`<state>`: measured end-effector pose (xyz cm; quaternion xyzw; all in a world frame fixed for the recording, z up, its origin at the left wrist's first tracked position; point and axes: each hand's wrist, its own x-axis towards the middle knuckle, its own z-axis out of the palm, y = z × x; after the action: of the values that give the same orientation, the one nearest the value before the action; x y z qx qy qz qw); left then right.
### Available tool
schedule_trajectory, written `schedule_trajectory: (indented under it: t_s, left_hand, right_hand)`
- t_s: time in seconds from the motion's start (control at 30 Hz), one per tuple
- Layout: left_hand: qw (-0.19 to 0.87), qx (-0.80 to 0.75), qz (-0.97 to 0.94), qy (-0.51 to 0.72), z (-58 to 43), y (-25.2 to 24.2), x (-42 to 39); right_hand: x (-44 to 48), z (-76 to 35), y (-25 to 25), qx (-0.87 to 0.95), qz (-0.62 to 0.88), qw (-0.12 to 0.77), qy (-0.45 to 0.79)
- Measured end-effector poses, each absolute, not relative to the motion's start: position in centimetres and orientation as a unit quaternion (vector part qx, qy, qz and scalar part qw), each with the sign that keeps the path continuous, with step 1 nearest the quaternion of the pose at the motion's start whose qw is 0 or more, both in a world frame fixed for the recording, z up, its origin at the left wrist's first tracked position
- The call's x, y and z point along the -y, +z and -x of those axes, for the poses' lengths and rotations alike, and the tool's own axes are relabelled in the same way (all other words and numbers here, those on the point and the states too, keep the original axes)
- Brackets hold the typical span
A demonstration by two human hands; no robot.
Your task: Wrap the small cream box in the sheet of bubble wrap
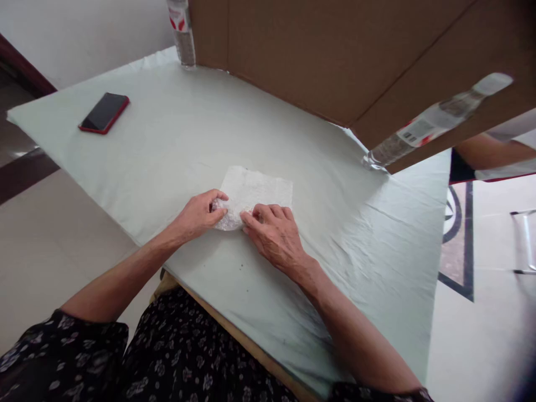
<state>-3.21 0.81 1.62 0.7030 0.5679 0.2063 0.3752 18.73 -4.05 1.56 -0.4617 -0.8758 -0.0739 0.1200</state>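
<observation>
A small whitish, see-through sheet of what looks like bubble wrap [259, 188] lies on the cloth-covered table in front of me. Its near edge is bunched or rolled into a thicker, crinkled part. My left hand [203, 214] grips the left end of that part, thumb and index finger curled about it. My right hand [274, 233] holds the near edge farther right with bent fingers, its thumb and fingertips pressed on the wrap. Whether anything lies inside the bunched part, I cannot tell.
A pale green cloth [167, 139] covers the table. At the left lies a phone [104, 113] with a red case. A large cardboard panel [285, 61] stands behind, with one clear bottle [182, 34] at its left and another bottle [422, 131] at its right. Another person's arm [494, 152] shows at far right.
</observation>
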Motion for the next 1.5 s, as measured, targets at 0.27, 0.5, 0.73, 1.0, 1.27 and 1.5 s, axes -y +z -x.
schedule_trajectory:
  t_s: [0.27, 0.5, 0.73, 1.0, 1.27, 1.5]
  left_hand:
    - [0.439, -0.632, -0.609, 0.193, 4.3, 2.1, -1.2]
    - [0.569, -0.651, -0.471, 0.177, 2.5, 3.3, -1.5]
    - [0.576, -0.65, -0.458, 0.19, 0.3, 3.5, -2.0]
    - [0.648, -0.61, -0.389, 0.238, -1.3, 4.1, -2.2]
    - [0.684, -0.566, -0.359, 0.286, -1.0, 3.5, -2.4]
    - [0.663, -0.565, -0.417, 0.259, -1.5, 4.2, -2.3]
  right_hand:
    - [3.2, -18.4, 1.5, 0.885, 0.449, 0.086, -0.089]
    - [2.9, -18.3, 1.7, 0.889, 0.443, 0.075, -0.091]
    - [2.8, -18.1, 1.8, 0.888, 0.446, 0.071, -0.087]
    - [2.8, -18.1, 1.8, 0.892, 0.44, 0.073, -0.076]
    - [2.7, -18.3, 3.8, 0.889, 0.453, 0.066, 0.011]
    - [2.5, -18.7, 4.8, 0.867, 0.482, 0.078, 0.105]
